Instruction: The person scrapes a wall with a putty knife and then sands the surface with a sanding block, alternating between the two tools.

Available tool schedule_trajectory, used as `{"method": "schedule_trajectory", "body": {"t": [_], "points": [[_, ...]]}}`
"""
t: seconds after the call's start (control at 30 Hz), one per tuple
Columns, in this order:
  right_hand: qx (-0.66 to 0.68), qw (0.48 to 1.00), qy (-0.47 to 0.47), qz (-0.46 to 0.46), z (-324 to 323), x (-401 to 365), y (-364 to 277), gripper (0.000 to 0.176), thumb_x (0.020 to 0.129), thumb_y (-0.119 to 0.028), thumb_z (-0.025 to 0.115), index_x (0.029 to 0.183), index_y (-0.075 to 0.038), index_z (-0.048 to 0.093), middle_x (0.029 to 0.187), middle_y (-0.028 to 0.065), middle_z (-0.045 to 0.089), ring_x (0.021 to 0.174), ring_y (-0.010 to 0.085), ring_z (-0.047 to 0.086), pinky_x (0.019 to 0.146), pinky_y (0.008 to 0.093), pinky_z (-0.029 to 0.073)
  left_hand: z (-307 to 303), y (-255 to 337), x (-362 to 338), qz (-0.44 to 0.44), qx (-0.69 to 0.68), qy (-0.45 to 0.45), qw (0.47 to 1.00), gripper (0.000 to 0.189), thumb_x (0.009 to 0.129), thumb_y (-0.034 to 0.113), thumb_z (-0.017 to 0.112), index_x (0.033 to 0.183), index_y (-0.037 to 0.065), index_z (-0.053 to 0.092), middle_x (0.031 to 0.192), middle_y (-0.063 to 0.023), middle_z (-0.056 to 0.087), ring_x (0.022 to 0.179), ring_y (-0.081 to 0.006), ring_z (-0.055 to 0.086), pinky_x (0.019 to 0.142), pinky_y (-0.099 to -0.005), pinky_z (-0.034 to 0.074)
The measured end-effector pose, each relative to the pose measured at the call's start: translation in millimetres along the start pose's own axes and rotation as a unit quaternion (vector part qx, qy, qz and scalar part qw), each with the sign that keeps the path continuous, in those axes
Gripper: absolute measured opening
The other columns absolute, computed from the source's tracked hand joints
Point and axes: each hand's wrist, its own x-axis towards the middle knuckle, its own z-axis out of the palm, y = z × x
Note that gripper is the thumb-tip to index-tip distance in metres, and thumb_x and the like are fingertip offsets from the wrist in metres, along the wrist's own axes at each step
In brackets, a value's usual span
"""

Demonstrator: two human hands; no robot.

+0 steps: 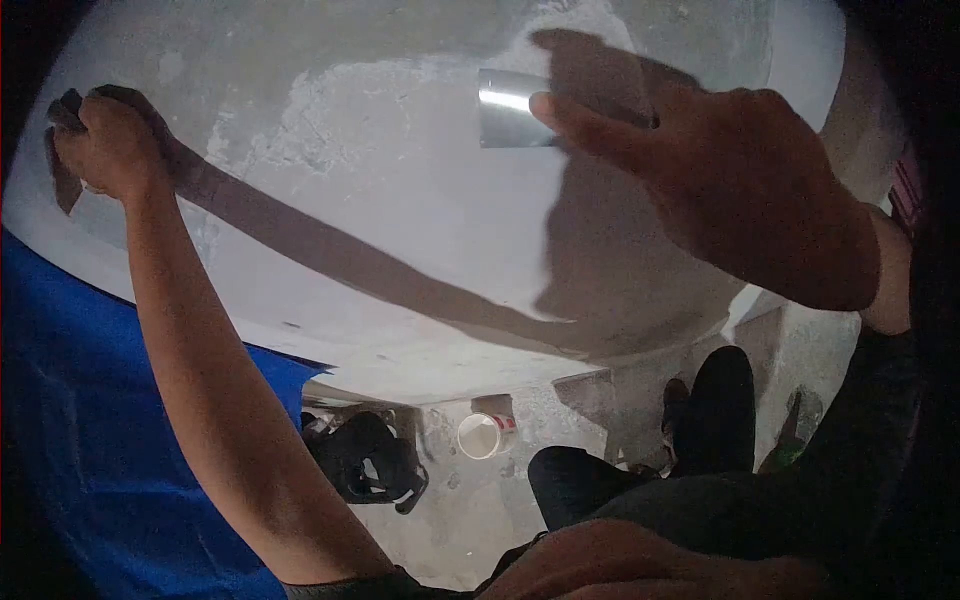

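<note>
And here the hands are well apart: the right hand point(740, 185) clamps a shiny metal scraper blade point(505, 108), index finger laid on it, over the patchy white surface point(400, 215) at far right of centre. Far left, the left hand point(110, 145) closes on a dark, pointed piece point(66, 185), too dim to identify. Nearer, a white tub point(480, 437) sits on the floor point(445, 540), right of the blue sheet point(90, 430).

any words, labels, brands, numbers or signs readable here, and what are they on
No text can be read.
Bucket on the floor: red marking on its side, too small and blurred to read.
Metal blade in the right hand: no lettering visible.
</note>
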Motion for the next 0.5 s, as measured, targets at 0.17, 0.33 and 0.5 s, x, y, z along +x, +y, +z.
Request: {"method": "schedule_trajectory", "body": {"t": [0.17, 0.33, 0.5], "points": [[0.058, 0.997, -0.043, 0.008, -3.4, 0.8, 6.2, 0.059, 0.097, -0.008, 0.06, 0.151, -0.024, 0.043, 0.098, 0.0152, 0.069, 0.058, 0.015, 0.067, 0.047, 0.0263, 0.055, -1.7, 14.8, -7.5, -0.008, -0.049, -0.011, 0.999, 0.057, 0.092, 0.032, 0.05, 0.132, -0.007, 0.055, 0.126, -0.0299, 0.062, 0.121, -0.0453, 0.06, 0.107, -0.0533, 0.042], [0.095, 0.995, 0.01, 0.007, -0.9, -1.5, 6.4, 0.057, 0.097, -0.009, 0.06, 0.15, -0.025, 0.045, 0.088, 0.0135, 0.069, 0.055, 0.0149, 0.065, 0.046, 0.0273, 0.054, 0.3, 10.4, -7.3, -0.005, 0.0, 0.004, 1.0, 0.055, 0.091, 0.03, 0.05, 0.131, -0.007, 0.056, 0.124, -0.0306, 0.063, 0.119, -0.0446, 0.061, 0.107, -0.0527, 0.042], [0.072, 0.996, -0.053, 0.004, -8.8, 3.7, 3.6, 0.058, 0.098, -0.009, 0.06, 0.15, -0.026, 0.044, 0.089, 0.0137, 0.069, 0.054, 0.0148, 0.065, 0.046, 0.0287, 0.054, -1.5, 17.6, -10.1, -0.033, 0.014, 0.003, 0.999, 0.053, 0.091, 0.029, 0.05, 0.128, -0.009, 0.057, 0.121, -0.0298, 0.064, 0.116, -0.0438, 0.064, 0.106, -0.0529, 0.043]]}}
